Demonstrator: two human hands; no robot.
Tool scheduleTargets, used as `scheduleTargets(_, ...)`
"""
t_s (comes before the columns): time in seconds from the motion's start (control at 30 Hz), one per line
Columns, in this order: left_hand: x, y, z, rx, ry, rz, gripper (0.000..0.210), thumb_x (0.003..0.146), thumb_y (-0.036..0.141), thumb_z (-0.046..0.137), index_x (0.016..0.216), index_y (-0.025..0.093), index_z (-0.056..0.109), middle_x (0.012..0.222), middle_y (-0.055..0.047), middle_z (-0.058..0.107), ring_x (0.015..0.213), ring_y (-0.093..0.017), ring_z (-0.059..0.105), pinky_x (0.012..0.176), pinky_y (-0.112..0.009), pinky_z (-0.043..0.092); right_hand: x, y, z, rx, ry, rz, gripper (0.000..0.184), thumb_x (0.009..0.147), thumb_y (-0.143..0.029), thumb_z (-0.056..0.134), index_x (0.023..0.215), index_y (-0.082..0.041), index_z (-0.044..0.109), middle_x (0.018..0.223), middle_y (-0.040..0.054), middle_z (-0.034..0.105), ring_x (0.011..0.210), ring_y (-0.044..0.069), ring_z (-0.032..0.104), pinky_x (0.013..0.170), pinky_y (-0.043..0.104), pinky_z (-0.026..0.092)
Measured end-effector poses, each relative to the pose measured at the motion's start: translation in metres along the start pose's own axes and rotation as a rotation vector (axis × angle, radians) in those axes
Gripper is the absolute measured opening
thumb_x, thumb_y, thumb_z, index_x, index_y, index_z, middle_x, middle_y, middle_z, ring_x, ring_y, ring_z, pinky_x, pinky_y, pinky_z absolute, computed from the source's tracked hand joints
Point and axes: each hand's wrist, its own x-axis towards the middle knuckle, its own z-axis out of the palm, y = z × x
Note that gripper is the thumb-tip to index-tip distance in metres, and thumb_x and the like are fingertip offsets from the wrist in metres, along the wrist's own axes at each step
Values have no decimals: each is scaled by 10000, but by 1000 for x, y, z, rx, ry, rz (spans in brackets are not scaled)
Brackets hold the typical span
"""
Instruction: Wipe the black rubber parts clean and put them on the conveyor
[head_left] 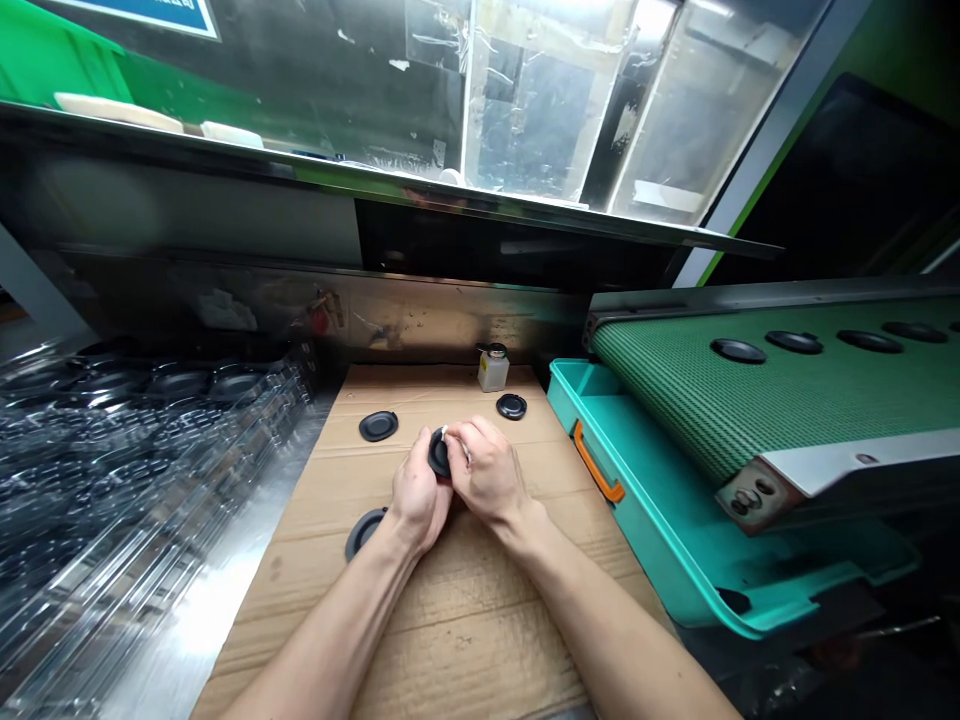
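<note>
Over the cardboard sheet (465, 610), my left hand (418, 492) grips a black round disc-like part (438, 454), tilted on its side. My right hand (487, 470) is closed in a pinch at the disc's face. A small white scrap (444, 432), too small to name, shows at its fingertips. Three similar black discs lie on the cardboard: one (379, 426) at the upper left, one (512, 406) at the upper right, and one (364, 534) partly hidden by my left wrist. A small whitish bottle with a dark top (493, 368) stands at the back.
To the right, a green conveyor belt (675, 400) carries several black discs (793, 342). Beneath its end sits a teal bin (637, 535) with an orange handle (596, 465). Stacked clear plastic trays (142, 500) with black discs fill the left. A metal ledge (420, 200) crosses the back.
</note>
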Motion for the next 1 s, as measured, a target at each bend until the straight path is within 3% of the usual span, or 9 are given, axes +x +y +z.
scheduleTargets(0.17, 12, 15, -10, 54, 56, 3, 347, 933, 308, 402, 940, 91, 672, 839, -96, 690, 668, -148, 613, 599, -257, 483, -8, 2, -2, -81, -83, 120, 175, 913, -243, 479, 883, -206, 648, 848, 44, 631, 756, 163, 579, 691, 256, 432)
scheduleTargets(0.27, 19, 32, -18, 53, 40, 9, 354, 907, 310, 398, 944, 84, 669, 842, -113, 676, 584, -143, 572, 501, -256, 421, -12, 16, -18, -109, -205, 167, 187, 882, -273, 541, 747, -226, 661, 728, 21, 638, 674, 157, 576, 625, 249, 402)
scheduleTargets(0.37, 20, 46, -22, -1, -12, -45, 334, 862, 288, 432, 961, 78, 673, 861, -125, 666, 580, -148, 558, 482, -259, 399, -13, 35, -38, -302, -204, 221, 273, 892, -325, 546, 673, -226, 675, 635, 49, 624, 665, 191, 568, 649, 292, 399)
scheduleTargets(0.5, 17, 55, -23, -39, -96, -115, 339, 826, 297, 468, 997, 93, 679, 875, -121, 662, 592, -154, 554, 485, -260, 394, -17, 40, -41, -387, -194, 106, 219, 871, -400, 599, 970, -250, 723, 1011, 130, 672, 958, 286, 565, 816, 418, 416)
scheduleTargets(0.57, 17, 56, -24, -43, -125, -125, 338, 821, 297, 473, 1006, 104, 681, 877, -119, 663, 594, -155, 551, 492, -262, 401, -21, 36, -32, -267, -326, 17, 355, 851, -386, 636, 1194, -294, 641, 1164, 112, 631, 1054, 287, 544, 875, 431, 418)
scheduleTargets(0.67, 19, 58, -27, -42, -140, -115, 341, 830, 307, 469, 1009, 111, 683, 870, -117, 664, 597, -157, 552, 499, -263, 408, -24, 31, -20, -118, -503, -17, 403, 828, -258, 659, 1225, -312, 612, 1096, 72, 641, 1051, 254, 553, 894, 389, 438)
scheduleTargets(0.73, 21, 57, -29, -36, -133, -103, 346, 841, 323, 470, 1011, 109, 681, 868, -118, 667, 599, -159, 561, 498, -261, 410, -22, 28, -17, -64, -463, 26, 368, 835, -229, 644, 1197, -293, 625, 1052, 67, 632, 1020, 241, 558, 890, 380, 452)
scheduleTargets(0.9, 20, 44, -27, -39, -131, -123, 349, 875, 331, 479, 1060, 107, 671, 984, -148, 689, 738, -195, 641, 599, -292, 491, -14, 0, -7, 125, -32, 135, 390, 852, -343, 655, 1230, -255, 610, 1091, 89, 551, 1009, 223, 553, 912, 365, 474)
scheduleTargets(1.0, 15, 33, -24, -48, -191, -198, 370, 898, 357, 478, 1122, 124, 659, 1043, -145, 692, 892, -231, 665, 770, -347, 531, -12, -19, 6, 216, 11, 86, 244, 921, -281, 548, 1130, -249, 668, 1028, 82, 529, 929, 182, 567, 850, 300, 495)
